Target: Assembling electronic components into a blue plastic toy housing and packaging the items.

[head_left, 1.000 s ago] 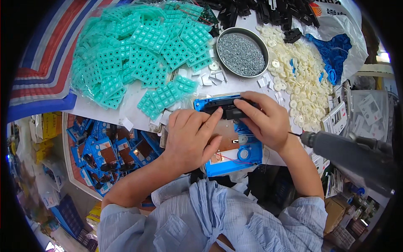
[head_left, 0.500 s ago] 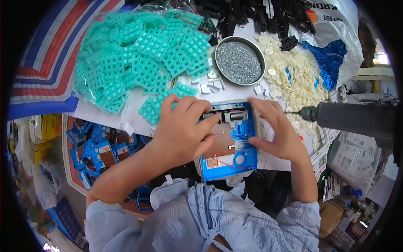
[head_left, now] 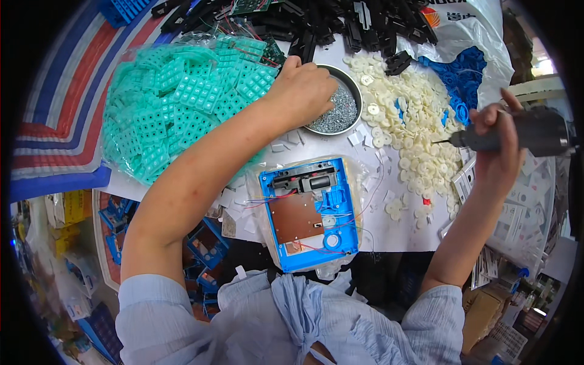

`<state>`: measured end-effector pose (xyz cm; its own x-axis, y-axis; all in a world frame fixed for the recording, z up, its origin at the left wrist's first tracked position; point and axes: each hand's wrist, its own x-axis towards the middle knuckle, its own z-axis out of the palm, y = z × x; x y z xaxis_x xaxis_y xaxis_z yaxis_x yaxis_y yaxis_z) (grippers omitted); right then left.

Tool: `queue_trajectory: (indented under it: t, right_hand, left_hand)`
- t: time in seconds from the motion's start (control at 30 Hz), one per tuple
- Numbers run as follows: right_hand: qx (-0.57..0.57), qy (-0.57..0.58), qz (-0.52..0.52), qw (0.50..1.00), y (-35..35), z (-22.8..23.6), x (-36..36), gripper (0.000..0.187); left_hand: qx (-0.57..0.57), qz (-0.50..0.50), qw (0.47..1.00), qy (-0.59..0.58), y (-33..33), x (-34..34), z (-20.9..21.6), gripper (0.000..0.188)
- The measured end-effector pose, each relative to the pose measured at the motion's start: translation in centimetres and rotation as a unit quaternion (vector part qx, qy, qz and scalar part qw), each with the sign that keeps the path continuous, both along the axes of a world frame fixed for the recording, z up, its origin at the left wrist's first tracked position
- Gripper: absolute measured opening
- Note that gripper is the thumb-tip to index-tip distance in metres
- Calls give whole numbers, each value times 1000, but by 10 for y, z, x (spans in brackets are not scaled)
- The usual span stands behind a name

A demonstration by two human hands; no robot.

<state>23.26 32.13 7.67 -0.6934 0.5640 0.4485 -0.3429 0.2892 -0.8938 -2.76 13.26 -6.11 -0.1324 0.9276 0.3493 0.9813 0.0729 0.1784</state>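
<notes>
My left hand (head_left: 303,92) reaches over a round metal dish (head_left: 358,115), its fingers bent down into the small silvery screws (head_left: 342,115); the fingertips are partly hidden. On the right, my right hand (head_left: 504,140) is wrapped round a dark electric screwdriver (head_left: 538,131), whose thin bit points left. Untouched in front of me lies a blue plastic housing (head_left: 313,263), open side up, on a clear plastic bag. Inside it sit a brown circuit board (head_left: 295,217), a black part (head_left: 304,180) along the far end, and red and blue wires.
Bagged teal keypads (head_left: 182,103) are heaped at the left. Behind the dish lie black plastic parts (head_left: 340,21). Cream discs (head_left: 413,115) and blue pieces (head_left: 459,76) spread to its right. Below the table's left edge, a bin holds more blue housings (head_left: 207,246).
Both hands have left the blue housing. My left hand moved forward to the dish; my right went out to the right and took hold of the electric screwdriver.
</notes>
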Motion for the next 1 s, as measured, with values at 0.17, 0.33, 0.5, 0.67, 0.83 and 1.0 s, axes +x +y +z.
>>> queue_trajectory:
  t: [0.17, 0.33, 0.5, 0.67, 0.83, 1.0]
  right_hand:
    - [-69, 14, 120, 990, -54, -21, -43, 49]
    - [-95, 71, 206, 971, -102, -27, -56, 39]
    - [-93, 83, 236, 964, -140, -5, -51, 28]
    - [-111, 45, 220, 968, -153, -8, -55, 33]
    - [-123, 29, 211, 969, -158, -9, -56, 34]
    - [-94, 44, 204, 973, -156, -10, -54, 35]
  left_hand:
    - [-70, -11, 996, -60, -9, 8, 27, 13]
    - [80, -58, 991, -94, -68, 51, 49, 12]
    - [101, -41, 973, -203, -100, 77, 53, 11]
    - [97, -31, 963, -251, -109, 83, 50, 11]
    - [130, -30, 964, -231, -108, 85, 47, 15]
    - [152, -23, 973, -172, -104, 86, 47, 20]
